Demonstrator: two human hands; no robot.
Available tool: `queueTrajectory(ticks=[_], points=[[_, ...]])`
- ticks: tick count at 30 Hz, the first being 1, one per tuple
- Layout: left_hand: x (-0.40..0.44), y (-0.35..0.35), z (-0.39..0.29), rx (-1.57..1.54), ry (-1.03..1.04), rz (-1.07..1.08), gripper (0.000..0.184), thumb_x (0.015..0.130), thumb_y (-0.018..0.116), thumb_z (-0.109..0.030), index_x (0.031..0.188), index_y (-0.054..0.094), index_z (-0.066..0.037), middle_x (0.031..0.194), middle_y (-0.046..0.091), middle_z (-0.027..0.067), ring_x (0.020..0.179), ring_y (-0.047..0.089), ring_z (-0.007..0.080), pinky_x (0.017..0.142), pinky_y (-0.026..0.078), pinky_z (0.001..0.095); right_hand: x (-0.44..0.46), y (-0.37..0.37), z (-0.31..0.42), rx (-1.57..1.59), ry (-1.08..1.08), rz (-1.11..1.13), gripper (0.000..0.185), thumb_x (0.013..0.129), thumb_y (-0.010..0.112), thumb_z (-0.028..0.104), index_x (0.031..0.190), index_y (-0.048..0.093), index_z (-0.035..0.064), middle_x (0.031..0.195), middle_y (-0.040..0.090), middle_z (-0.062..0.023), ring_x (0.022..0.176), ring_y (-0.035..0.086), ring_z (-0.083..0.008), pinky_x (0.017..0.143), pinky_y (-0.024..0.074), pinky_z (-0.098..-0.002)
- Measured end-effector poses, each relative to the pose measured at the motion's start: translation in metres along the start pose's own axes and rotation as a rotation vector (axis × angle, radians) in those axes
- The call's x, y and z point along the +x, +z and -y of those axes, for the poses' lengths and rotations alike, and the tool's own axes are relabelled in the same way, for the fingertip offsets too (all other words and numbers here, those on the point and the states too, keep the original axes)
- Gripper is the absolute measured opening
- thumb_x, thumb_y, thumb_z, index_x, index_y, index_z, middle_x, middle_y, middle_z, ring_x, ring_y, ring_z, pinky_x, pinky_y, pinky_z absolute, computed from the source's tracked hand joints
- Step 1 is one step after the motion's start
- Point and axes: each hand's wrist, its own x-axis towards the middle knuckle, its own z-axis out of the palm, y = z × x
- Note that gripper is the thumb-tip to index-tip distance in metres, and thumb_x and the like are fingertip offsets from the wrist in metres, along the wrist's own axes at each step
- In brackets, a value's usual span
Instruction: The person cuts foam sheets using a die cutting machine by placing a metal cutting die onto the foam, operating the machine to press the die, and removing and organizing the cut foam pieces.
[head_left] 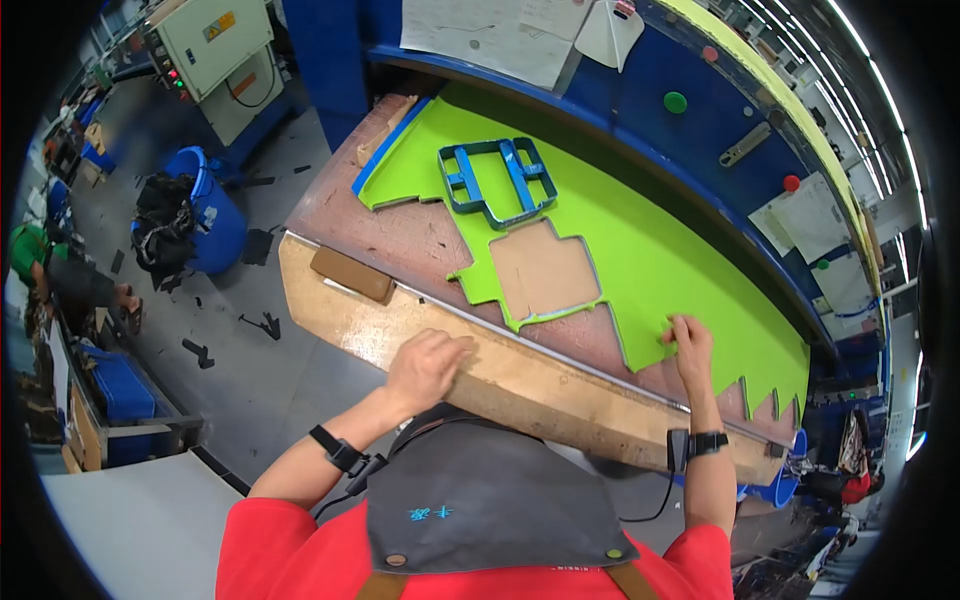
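My left hand is closed in a loose fist above the wooden ledge, with nothing visible in it. My right hand hovers by the lower edge of the bright green sheet; its fingers are bent, slightly apart at the tips, and hold nothing I can see. A blue cutting die, an open frame with crossbars, lies on the sheet, away from both hands. Just below it is a tan, cross-shaped area edged by green; whether this is a cut piece or the surface beneath, I cannot tell.
A brown block rests on the wooden ledge. The blue machine beam arches over the far side of the worn cutting board. On the floor at left stands a blue bin with dark scraps. Another person is at far left.
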Motion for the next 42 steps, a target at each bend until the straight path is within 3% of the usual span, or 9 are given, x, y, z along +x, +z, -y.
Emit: queueTrajectory(ticks=[7, 11, 13, 16, 20, 26, 33, 39, 42], points=[[-0.004, 0.008, -0.001, 0.157, 0.105, 0.037, 0.013, 0.084, 0.075, -0.016, 0.092, 0.07, -0.006, 0.07, 0.059, 0.0085, 0.065, 0.061, 0.0276, 0.059, 0.051, 0.0395, -0.167, -0.017, -0.095, -0.268, 0.209, -0.288, 0.025, 0.099, 0.06, 0.02, 0.089, 0.068, -0.002, 0.068, 0.065, -0.0115, 0.066, 0.064, -0.0191, 0.064, 0.0493, -0.0344], [-0.009, 0.016, 0.0, 0.194, 0.083, -0.033, 0.011, 0.087, 0.074, -0.016, 0.091, 0.071, -0.006, 0.068, 0.061, 0.0099, 0.065, 0.062, 0.0295, 0.058, 0.051, 0.041, -0.188, -0.001, -0.119, -0.404, 0.04, -0.584, 0.021, 0.098, 0.059, 0.018, 0.092, 0.068, 0.0008, 0.072, 0.065, -0.02, 0.065, 0.065, -0.0302, 0.065, 0.05, -0.0407], [-0.011, 0.019, 0.0, 0.207, 0.095, -0.05, 0.011, 0.087, 0.074, -0.016, 0.09, 0.071, -0.006, 0.068, 0.062, 0.0104, 0.064, 0.063, 0.0301, 0.058, 0.051, 0.0414, -0.188, -0.002, -0.123, -0.422, 0.003, -0.577, 0.017, 0.096, 0.06, 0.017, 0.09, 0.067, 0.0029, 0.078, 0.066, -0.0221, 0.072, 0.066, -0.0406, 0.066, 0.0504, -0.0448], [-0.013, 0.028, 0.007, 0.251, 0.101, -0.091, 0.011, 0.089, 0.073, -0.017, 0.09, 0.071, -0.006, 0.07, 0.064, 0.0116, 0.066, 0.064, 0.0314, 0.059, 0.051, 0.0425, -0.177, -0.002, -0.123, -0.394, 0.022, -0.525, 0.017, 0.094, 0.061, 0.017, 0.086, 0.067, 0.0039, 0.075, 0.066, -0.0213, 0.071, 0.066, -0.0413, 0.066, 0.0501, -0.0453], [-0.002, 0.028, 0.013, 0.275, 0.118, -0.131, 0.019, 0.09, 0.07, -0.02, 0.079, 0.064, -0.006, 0.071, 0.063, 0.0132, 0.068, 0.064, 0.0333, 0.06, 0.051, 0.0449, -0.163, 0.002, -0.116, -0.388, -0.011, -0.573, 0.019, 0.093, 0.062, 0.021, 0.085, 0.068, 0.0049, 0.072, 0.066, -0.0199, 0.07, 0.066, -0.0406, 0.065, 0.0507, -0.0457], [0.006, 0.032, 0.019, 0.33, -0.027, -0.226, 0.019, 0.092, 0.068, -0.022, 0.085, 0.07, -0.004, 0.081, 0.067, 0.0159, 0.079, 0.065, 0.0383, 0.07, 0.052, 0.0469, -0.149, 0.007, -0.093, -0.456, 0.053, -0.582, 0.023, 0.093, 0.059, 0.028, 0.088, 0.071, 0.009, 0.075, 0.069, -0.019, 0.073, 0.068, -0.0405, 0.068, 0.0526, -0.0502], [0.025, 0.018, 0.011, 0.365, -0.07, -0.331, 0.022, 0.092, 0.068, -0.022, 0.082, 0.068, -0.003, 0.08, 0.065, 0.0185, 0.082, 0.064, 0.0398, 0.073, 0.05, 0.0494, -0.15, -0.016, -0.059, -0.369, 0.015, -0.436, 0.021, 0.093, 0.06, 0.025, 0.091, 0.069, 0.0073, 0.082, 0.069, -0.0197, 0.081, 0.067, -0.0406, 0.073, 0.0518, -0.0511], [0.029, 0.02, 0.0, 0.399, -0.106, -0.376, 0.022, 0.093, 0.067, -0.021, 0.083, 0.067, -0.001, 0.084, 0.066, 0.0167, 0.084, 0.064, 0.0389, 0.075, 0.051, 0.0475, -0.156, -0.046, -0.057, -0.185, -0.222, -0.27, 0.016, 0.09, 0.061, 0.017, 0.086, 0.067, 0.0022, 0.078, 0.067, -0.0186, 0.079, 0.065, -0.0391, 0.075, 0.0507, -0.0484], [0.032, 0.024, 0.005, 0.442, -0.145, -0.377, 0.02, 0.092, 0.068, -0.02, 0.082, 0.068, -0.003, 0.085, 0.066, 0.0178, 0.086, 0.063, 0.0393, 0.076, 0.05, 0.0476, -0.151, -0.078, -0.061, -0.109, -0.17, -0.119, 0.017, 0.091, 0.063, 0.017, 0.094, 0.071, 0.0019, 0.083, 0.07, -0.0181, 0.081, 0.069, -0.0324, 0.076, 0.0527, -0.0421]])
